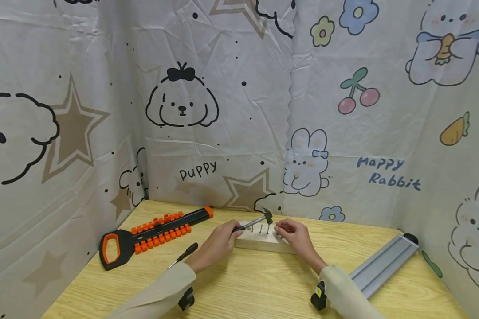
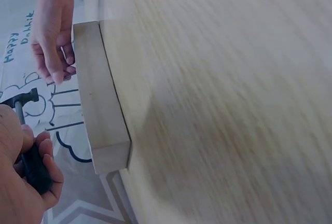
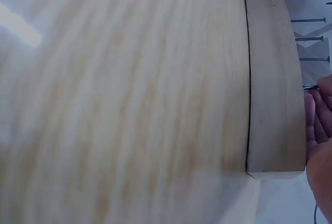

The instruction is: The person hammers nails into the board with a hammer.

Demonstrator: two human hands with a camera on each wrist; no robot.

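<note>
My left hand (image 1: pixel 217 243) grips a small claw hammer (image 1: pixel 268 216) by its dark handle (image 2: pixel 35 169); the metal head is over the wooden block (image 1: pixel 263 245). Several thin nails rise from the block's top, and three of them, such as the middle nail (image 3: pixel 309 39), stand untouched in a row. At the right end of that row, my right hand (image 1: pixel 297 235) pinches another nail (image 3: pixel 310 87) between thumb and fingers, its point down at the wood. The hammer head is just left of the right hand's fingertips in the head view.
On the left lies a black and orange rack (image 1: pixel 155 235) with a loop handle and rows of orange clips. A black-handled screwdriver (image 1: pixel 187 251) is beside my left forearm. A grey metal profile (image 1: pixel 383 266) lies at the right. Printed cloth (image 1: pixel 231 133) surrounds the wooden table.
</note>
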